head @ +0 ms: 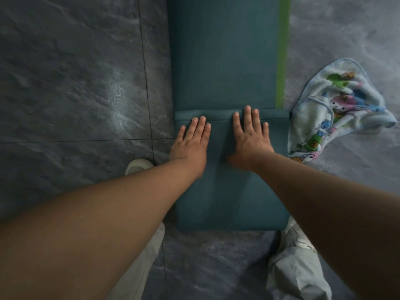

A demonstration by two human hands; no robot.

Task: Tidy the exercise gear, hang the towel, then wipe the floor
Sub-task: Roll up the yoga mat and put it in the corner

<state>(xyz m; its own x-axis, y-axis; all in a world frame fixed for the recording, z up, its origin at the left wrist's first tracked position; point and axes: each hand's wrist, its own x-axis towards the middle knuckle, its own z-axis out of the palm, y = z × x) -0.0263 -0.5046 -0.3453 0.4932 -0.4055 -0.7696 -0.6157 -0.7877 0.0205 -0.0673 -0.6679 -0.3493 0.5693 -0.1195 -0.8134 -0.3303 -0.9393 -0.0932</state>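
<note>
Pale trouser cloth and light shoes [297, 239] frame the near end of the scene, at about 5 and 7 o'clock, with the person crouched over grey marbled floor tiles [75, 83]. Just beyond them lies the teal exercise mat [227, 61], its near portion folded or rolled over into a thicker slab whose far edge runs across the centre. Both hands press flat on that slab: the left hand [190, 144] and the right hand [249, 139], each grip spread apart with fingers splayed, clamped on nothing. A green strip [282, 50] runs along the mat's right edge toward 1 o'clock. At 3 o'clock a cartoon-printed towel [337, 109] lies crumpled on the tiles, just beside the mat.

By my reading the gear-tidying step is in hand, with the towel not yet hung and the floor not yet wiped. The next move likely calls for even pressure from both palms to push the fold onward toward 12 o'clock, keeping its edges square.
</note>
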